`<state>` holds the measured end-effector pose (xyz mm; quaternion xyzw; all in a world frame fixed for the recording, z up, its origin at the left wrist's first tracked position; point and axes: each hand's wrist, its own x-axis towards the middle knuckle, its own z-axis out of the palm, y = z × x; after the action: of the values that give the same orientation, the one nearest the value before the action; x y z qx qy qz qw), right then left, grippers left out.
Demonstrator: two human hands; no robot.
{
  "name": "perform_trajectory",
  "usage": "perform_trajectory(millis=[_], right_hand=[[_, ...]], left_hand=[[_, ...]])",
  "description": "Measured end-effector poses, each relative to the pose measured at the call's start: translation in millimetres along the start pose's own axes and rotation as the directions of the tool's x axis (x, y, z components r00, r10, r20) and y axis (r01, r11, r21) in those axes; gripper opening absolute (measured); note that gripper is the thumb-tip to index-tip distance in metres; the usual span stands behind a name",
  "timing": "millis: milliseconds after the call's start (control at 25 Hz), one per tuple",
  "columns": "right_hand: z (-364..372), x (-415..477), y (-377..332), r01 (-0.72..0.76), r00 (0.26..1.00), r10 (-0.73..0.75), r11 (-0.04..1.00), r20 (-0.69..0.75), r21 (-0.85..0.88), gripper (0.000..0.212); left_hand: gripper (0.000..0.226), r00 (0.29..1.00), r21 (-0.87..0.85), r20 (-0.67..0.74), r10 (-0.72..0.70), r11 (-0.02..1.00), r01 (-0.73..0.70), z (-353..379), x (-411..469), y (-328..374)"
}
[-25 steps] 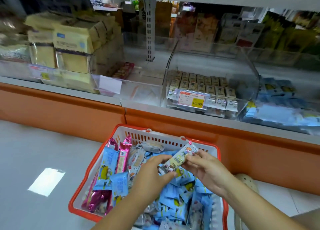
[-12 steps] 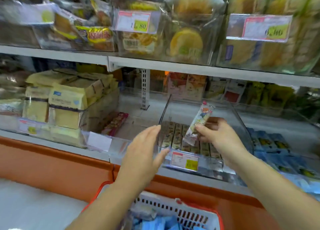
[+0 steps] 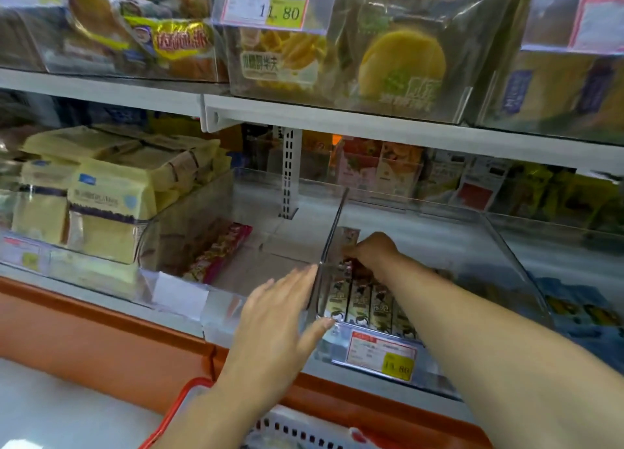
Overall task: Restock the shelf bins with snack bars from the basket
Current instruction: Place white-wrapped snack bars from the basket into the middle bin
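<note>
My right hand (image 3: 373,251) reaches deep into a clear plastic shelf bin (image 3: 499,246) and pinches a snack bar (image 3: 349,237) that stands upright at the back of a row. Rows of the same cream-and-brown snack bars (image 3: 366,301) lie in the bin's front left part. My left hand (image 3: 280,310) is flat with straight fingers, its fingertips against the bin's left wall near the front corner. The red basket (image 3: 189,401) with a white inner wall shows only at the bottom edge, below my arms.
A price tag (image 3: 381,354) hangs on the bin front. The neighbouring clear bin on the left holds a few pink bars (image 3: 219,256). Yellow packs (image 3: 101,192) fill the far left. Blue packets (image 3: 580,310) lie at the right. Bread bags crowd the upper shelf (image 3: 337,117).
My right hand carried the bar from the basket up into the bin and lowered it to the back of the rows. My left hand rose and reached the bin's left wall. My view lifted.
</note>
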<state>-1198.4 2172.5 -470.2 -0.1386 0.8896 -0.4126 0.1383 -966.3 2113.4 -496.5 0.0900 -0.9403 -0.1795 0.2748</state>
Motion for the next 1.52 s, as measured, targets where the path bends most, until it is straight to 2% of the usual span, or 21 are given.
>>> perform_trajectory(millis=[160,280,320,400,440,480,520,560,600,640,680,720,760,800,880,1080,1200,1320,1360,1440,1520], right_hand=[[-6,-5,7,-0.026,0.997,0.029,0.999,0.065,-0.046,0.045],[-32,-41,-4,0.134,0.991,-0.132,0.988,-0.022,0.084,0.041],[-39,-65,-6,0.223,0.974,-0.21,0.957,-0.091,0.183,0.033],[-48,-125,3,0.427,0.902,-0.36,0.825,-0.237,0.37,0.016],[-46,-155,13,0.513,0.857,-0.422,0.752,-0.294,0.415,0.013],[-39,-182,25,0.56,0.829,-0.467,0.698,-0.31,0.447,0.012],[-27,-204,41,0.543,0.839,-0.478,0.694,-0.261,0.473,0.012],[-10,-220,58,0.46,0.88,-0.454,0.737,-0.141,0.494,0.011],[13,-236,79,0.328,0.918,-0.394,0.816,0.043,0.476,0.011],[34,-251,101,0.194,0.917,-0.307,0.902,0.255,0.386,0.012],[54,-263,125,0.1,0.874,-0.2,0.966,0.442,0.239,0.013],[72,-275,151,0.059,0.819,-0.097,0.995,0.565,0.085,0.013],[87,-286,174,0.059,0.776,-0.021,0.997,0.63,-0.039,0.016],[100,-297,195,0.067,0.75,0.026,0.991,0.661,-0.115,0.023],[120,-317,221,0.011,0.727,0.094,0.989,0.68,-0.147,0.035],[140,-338,230,-0.186,0.714,0.175,0.981,0.678,-0.057,0.048],[143,-343,226,-0.115,0.724,0.149,0.989,0.674,-0.096,0.045],[131,-339,219,-0.116,0.769,0.092,0.993,0.633,-0.003,0.021],[122,-333,217,-0.11,0.778,0.062,0.993,0.625,0.038,0.019],[98,-320,208,-0.107,0.784,0.007,0.986,0.621,0.124,0.025],[76,-308,198,-0.097,0.8,-0.038,0.977,0.599,0.191,0.034]], left_hand=[[0.064,1.0,-0.022,0.002,-0.01,1.0,0.01,-2,-1,-1],[0.065,0.995,-0.084,-0.08,-0.056,0.995,0.049,-11,-16,2],[0.063,0.988,-0.088,-0.143,-0.063,0.995,0.051,-16,-25,3],[0.054,0.971,-0.072,-0.238,-0.037,0.997,0.02,-23,-43,3],[0.05,0.973,-0.081,-0.23,-0.031,0.997,0.013,-24,-54,3],[0.047,0.986,-0.106,-0.158,-0.046,0.994,0.029,-24,-67,4],[0.044,0.997,-0.129,-0.028,-0.075,0.989,0.071,-22,-83,4],[0.041,0.985,-0.138,0.136,-0.109,0.982,0.127,-17,-100,3],[0.039,0.94,-0.131,0.308,-0.146,0.972,0.194,-11,-123,1],[0.038,0.874,-0.108,0.452,-0.179,0.961,0.253,-5,-144,-1],[0.037,0.809,-0.072,0.55,-0.208,0.953,0.294,1,-165,-4],[0.037,0.761,-0.032,0.604,-0.236,0.947,0.32,5,-185,-6],[0.038,0.733,0.002,0.627,-0.265,0.941,0.339,8,-201,-8],[0.038,0.712,0.03,0.636,-0.296,0.932,0.361,9,-216,-11],[0.035,0.684,0.065,0.642,-0.346,0.914,0.401,10,-238,-14],[0.045,0.605,0.109,0.69,-0.396,0.884,0.454,12,-264,-18],[0.051,0.57,0.121,0.72,-0.396,0.88,0.459,17,-265,-19],[0.057,0.554,0.127,0.734,-0.392,0.882,0.454,20,-261,-16],[0.06,0.551,0.125,0.74,-0.387,0.883,0.452,21,-260,-16],[0.061,0.54,0.105,0.757,-0.367,0.884,0.455,22,-259,-15],[0.053,0.55,0.037,0.766,-0.333,0.877,0.479,21,-255,-13]])
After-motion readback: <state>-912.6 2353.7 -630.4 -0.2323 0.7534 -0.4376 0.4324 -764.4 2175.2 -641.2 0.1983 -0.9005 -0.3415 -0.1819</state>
